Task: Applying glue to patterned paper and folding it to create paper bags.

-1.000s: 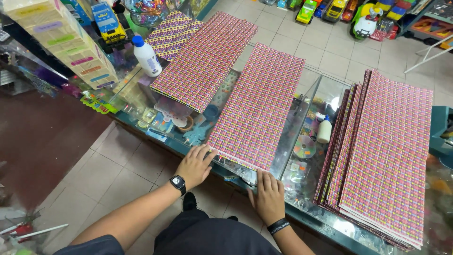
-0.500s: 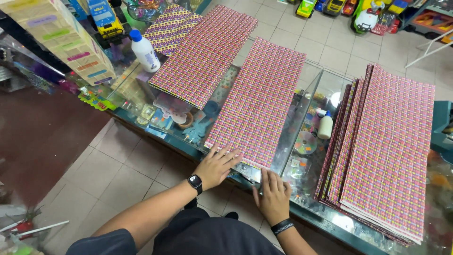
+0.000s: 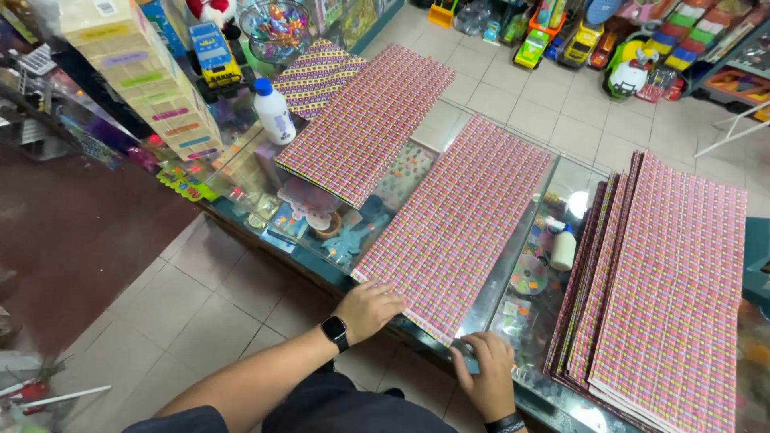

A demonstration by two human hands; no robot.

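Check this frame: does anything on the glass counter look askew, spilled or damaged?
Nothing stands out. The long pink patterned paper sheet lies flat under the left hand and right hand; the stack of matching sheets is slightly fanned, and the white bottle stands upright.

The person is wearing a black smartwatch on a black strap behind the fingers of the left hand [image 3: 370,309], a black band at the wrist behind the right hand [image 3: 487,377], bare forearms, and dark clothing.
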